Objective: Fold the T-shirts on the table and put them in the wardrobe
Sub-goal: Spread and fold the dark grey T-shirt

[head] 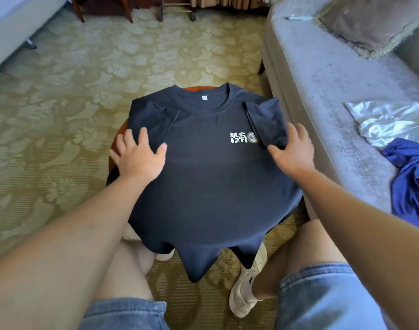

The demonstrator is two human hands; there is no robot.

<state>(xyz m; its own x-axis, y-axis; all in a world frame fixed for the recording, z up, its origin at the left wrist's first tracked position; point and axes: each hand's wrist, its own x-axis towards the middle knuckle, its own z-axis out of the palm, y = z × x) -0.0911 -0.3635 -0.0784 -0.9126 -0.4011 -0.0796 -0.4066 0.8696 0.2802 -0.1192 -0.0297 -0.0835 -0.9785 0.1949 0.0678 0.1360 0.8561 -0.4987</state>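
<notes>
Head view: navy T-shirt (203,177) lies over the table (116,136), collar at the far edge, hem hanging off the near edge, long axis running away between 2 flat, spread-fingered hands: left hand (139,158) on its left side, right hand (291,151) on the folded-in sleeve (265,117).
</notes>
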